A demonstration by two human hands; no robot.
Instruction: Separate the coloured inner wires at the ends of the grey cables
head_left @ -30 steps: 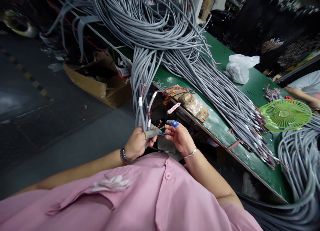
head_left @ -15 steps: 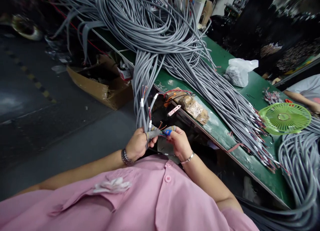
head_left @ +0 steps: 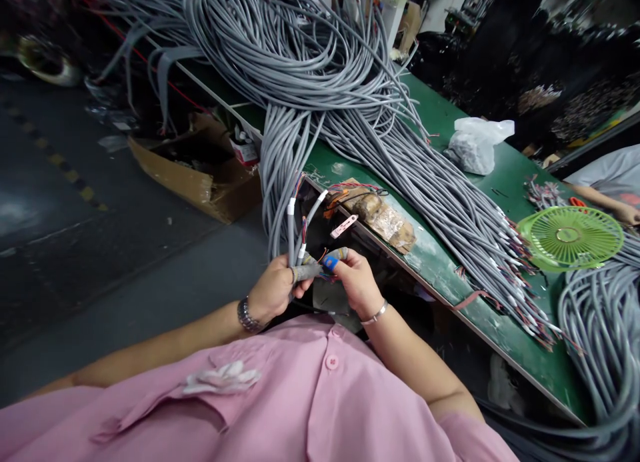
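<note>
My left hand (head_left: pixel 277 285) is closed round a few grey cables (head_left: pixel 292 230) near their stripped ends, with grey wrapping on its fingers. Thin coloured wires (head_left: pixel 324 254) stick out between the two hands. Pinched together at those wires are the thumb and fingertip of my right hand (head_left: pixel 357 282), which wear a blue band and grey wrapping. White sleeves (head_left: pixel 301 251) sit on the cables just above my left hand, and red and blue cores show beyond some of them. The exact grip on the wires is partly hidden by the fingers.
A large heap of grey cables (head_left: pixel 280 55) lies over the green table (head_left: pixel 505 202). Along its edge are a taped cardboard piece (head_left: pixel 387 219) and a pink tool (head_left: pixel 344 227). A green fan (head_left: pixel 570 237), a plastic bag (head_left: pixel 477 145), a co-worker's arm (head_left: pixel 600 199) and a floor box (head_left: pixel 200 182) surround.
The held cable ends have shifted slightly and lean more to the right. My right hand has moved a little left. The whole view has shifted slightly.
</note>
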